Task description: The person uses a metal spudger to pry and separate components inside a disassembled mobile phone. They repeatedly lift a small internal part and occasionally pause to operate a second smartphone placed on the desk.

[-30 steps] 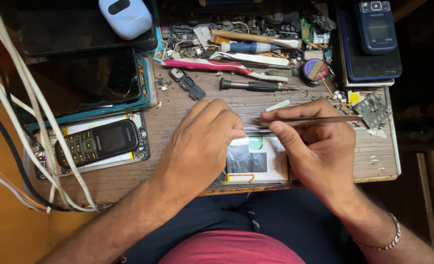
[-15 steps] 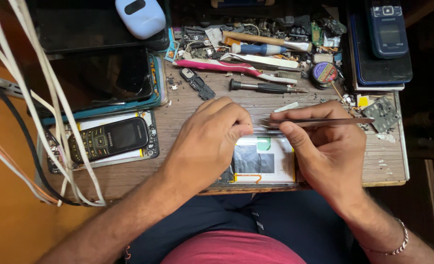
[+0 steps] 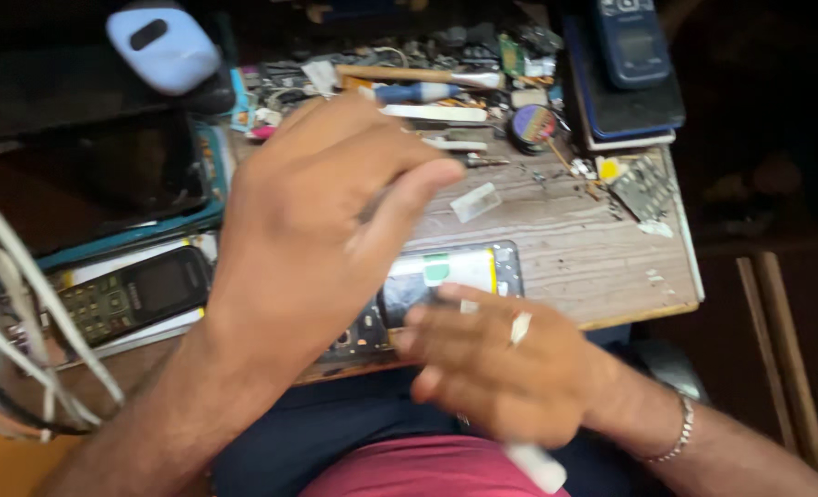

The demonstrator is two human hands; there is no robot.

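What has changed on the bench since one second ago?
The left hand lifted off the opened phone and rose toward the camera. The right hand drew back to the table edge; the tweezers are no longer visible. The keypad phone and tools stayed.

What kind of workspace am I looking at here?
Likely a phone repair bench: an opened phone lies by the right hand, a keypad phone sits to the left, and screwdrivers and loose circuit boards clutter the wooden table.
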